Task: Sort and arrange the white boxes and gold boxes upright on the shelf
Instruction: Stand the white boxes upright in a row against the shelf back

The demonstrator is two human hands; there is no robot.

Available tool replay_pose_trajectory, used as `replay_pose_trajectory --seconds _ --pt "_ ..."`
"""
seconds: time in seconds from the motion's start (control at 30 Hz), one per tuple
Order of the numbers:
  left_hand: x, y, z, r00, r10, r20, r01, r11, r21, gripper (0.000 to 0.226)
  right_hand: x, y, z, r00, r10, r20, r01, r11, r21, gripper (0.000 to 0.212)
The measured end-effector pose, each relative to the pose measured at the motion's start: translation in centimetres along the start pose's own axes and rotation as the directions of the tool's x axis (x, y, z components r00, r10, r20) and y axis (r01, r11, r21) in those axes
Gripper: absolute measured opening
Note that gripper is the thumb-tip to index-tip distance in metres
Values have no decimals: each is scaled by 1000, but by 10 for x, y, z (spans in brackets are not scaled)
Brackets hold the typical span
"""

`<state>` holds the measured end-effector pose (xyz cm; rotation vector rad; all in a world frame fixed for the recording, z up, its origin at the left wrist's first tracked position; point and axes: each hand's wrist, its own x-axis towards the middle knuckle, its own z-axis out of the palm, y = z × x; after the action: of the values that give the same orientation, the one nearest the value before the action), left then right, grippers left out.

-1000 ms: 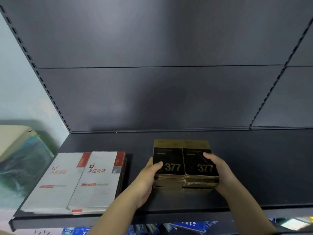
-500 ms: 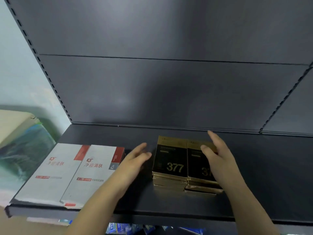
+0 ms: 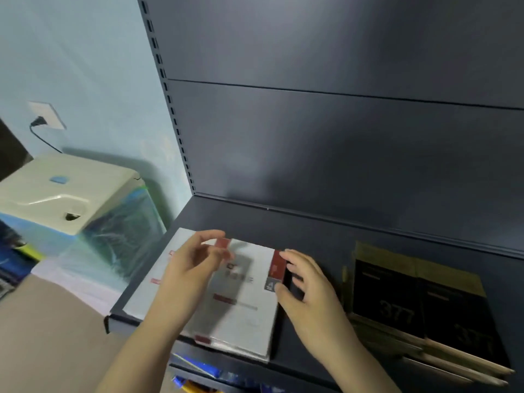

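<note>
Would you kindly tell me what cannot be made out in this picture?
Head view only.
white boxes: print blurred by motion; the left hand covers much of the left one.
gold boxes: stack count unclear, lower ones hidden under the top pair.
right hand: contact with the white boxes' edge too blurred to tell.

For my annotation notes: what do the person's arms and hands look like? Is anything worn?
Both forearms are bare, with no sleeves in view. The left hand and the right hand wear no gloves; no ring, watch or bracelet is visible.
</note>
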<state>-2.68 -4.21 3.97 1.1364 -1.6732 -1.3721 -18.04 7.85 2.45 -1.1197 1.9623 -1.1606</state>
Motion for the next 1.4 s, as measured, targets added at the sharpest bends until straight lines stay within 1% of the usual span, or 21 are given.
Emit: replay_pose_trajectory --seconds 0.07,0.1,0.13,0.17,0.2,0.23,0.3,0.33,0.37,0.4,0.5,0.6,0.67,0.8,0.93,1.0,1.1,1.17,1.3,1.4 --pt "15 -16 -32 995 35 -92 -21 989 145 19 14 -3 22 991 131 -24 -131 991 10 57" --pt "23 -23 -48 990 37 -137 -6 976 220 21 21 -4 32 978 209 -30 -208 978 33 57" --pt "30 -31 -63 986 21 -164 27 959 283 25 27 -4 41 960 278 -40 -274 958 80 54" --pt "37 -38 -77 988 -20 -150 67 947 315 30 31 -4 48 940 337 -49 -328 934 144 50" --pt "43 -42 -88 991 -97 -93 120 946 302 31 34 -6 54 918 393 -54 -374 903 211 50" --pt "48 -48 -98 982 -189 0 182 946 268 32 35 -8 60 897 437 -59 -410 875 258 52" --pt "59 -67 -110 937 -306 172 263 936 234 45 37 -9 68 872 478 -109 -436 857 274 61" --pt "62 -73 -112 919 -317 234 265 936 231 45 37 -10 70 858 494 -139 -450 854 260 63" --pt "64 -76 -112 914 -310 261 257 941 220 39 37 -12 72 846 510 -158 -467 850 243 59" --pt "66 -79 -112 916 -306 260 257 944 207 31 37 -12 73 835 524 -170 -485 846 223 52" --pt "67 -82 -112 925 -286 249 249 953 171 16 35 -15 72 809 560 -179 -524 824 215 38" --pt "67 -83 -113 925 -280 255 252 958 138 10 35 -15 66 791 581 -193 -540 811 225 33" --pt "67 -85 -115 922 -285 264 267 958 102 11 35 -13 62 777 597 -202 -552 799 239 34" --pt "70 -89 -123 919 -304 253 305 952 34 18 33 -8 53 771 603 -203 -554 793 254 33" --pt "92 -84 -132 942 -296 158 315 943 -112 15 33 -5 48 776 598 -201 -551 797 247 34" --pt "107 -72 -133 953 -271 138 295 934 -200 15 33 -2 48 774 599 -204 -555 798 235 36" --pt "137 -52 -122 974 -165 157 205 935 -288 19 36 2 45 779 600 -182 -560 796 229 41" --pt "159 -43 -105 977 -113 180 166 936 -312 21 38 3 43 784 597 -169 -560 798 222 44" --pt "194 -36 -60 960 -58 274 152 930 -334 22 39 5 41 791 586 -175 -538 803 257 46" --pt "205 -45 -34 954 -48 295 158 919 -361 25 41 6 41 796 574 -193 -525 812 253 45"
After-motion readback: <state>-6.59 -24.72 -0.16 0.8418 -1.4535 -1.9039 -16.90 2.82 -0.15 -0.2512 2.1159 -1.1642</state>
